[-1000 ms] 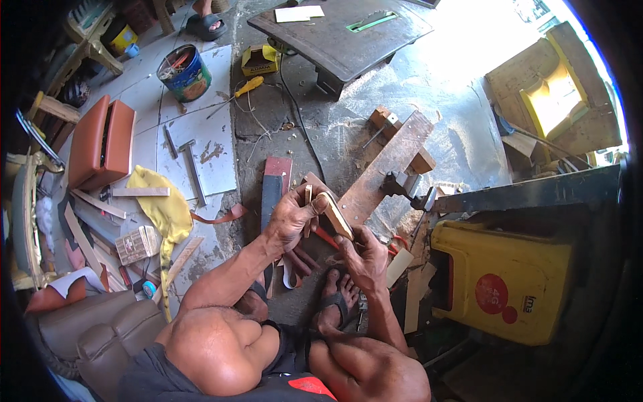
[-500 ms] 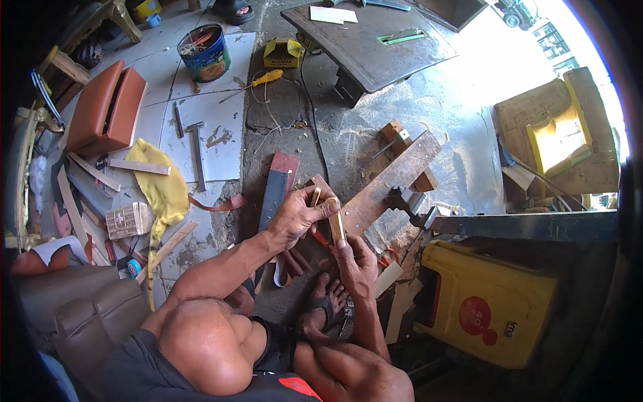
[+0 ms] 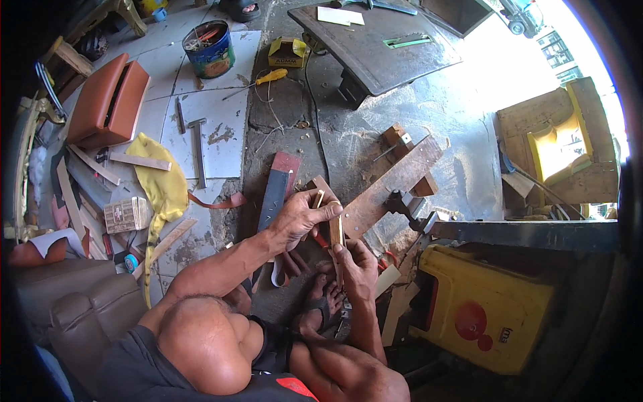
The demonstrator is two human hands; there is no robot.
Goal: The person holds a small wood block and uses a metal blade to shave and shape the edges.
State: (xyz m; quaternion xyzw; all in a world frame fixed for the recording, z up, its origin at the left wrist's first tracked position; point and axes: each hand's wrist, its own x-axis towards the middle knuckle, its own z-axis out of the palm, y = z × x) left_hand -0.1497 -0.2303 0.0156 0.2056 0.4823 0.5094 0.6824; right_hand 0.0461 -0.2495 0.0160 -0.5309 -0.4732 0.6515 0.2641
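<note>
Both hands meet over the floor in front of my knees, working on a narrow light-brown strip (image 3: 337, 229) whose upper end curls over. My left hand (image 3: 295, 220) is closed, its thumb pressed toward the strip's curled end, and a slim pale tip pokes up between its fingers. Lower down, my right hand (image 3: 357, 269) grips the same strip between thumb and fingers. The palms hide part of it, and its material is hard to make out. Just beyond the hands lies a worn long board (image 3: 392, 184) with a dark metal clamp (image 3: 407, 209) beside it.
On the left are a hammer (image 3: 199, 154), a yellow cloth (image 3: 161, 181), wood offcuts and a brown padded piece (image 3: 107, 100). Ahead stand a tool bucket (image 3: 209, 52), a yellow-handled screwdriver (image 3: 271, 76) and a saw table (image 3: 375, 47). A yellow plastic stool (image 3: 482, 308) is at the right.
Both hands keep their hold on the strip, which has turned slightly and shows a darker face. The whole view has shifted a little.
</note>
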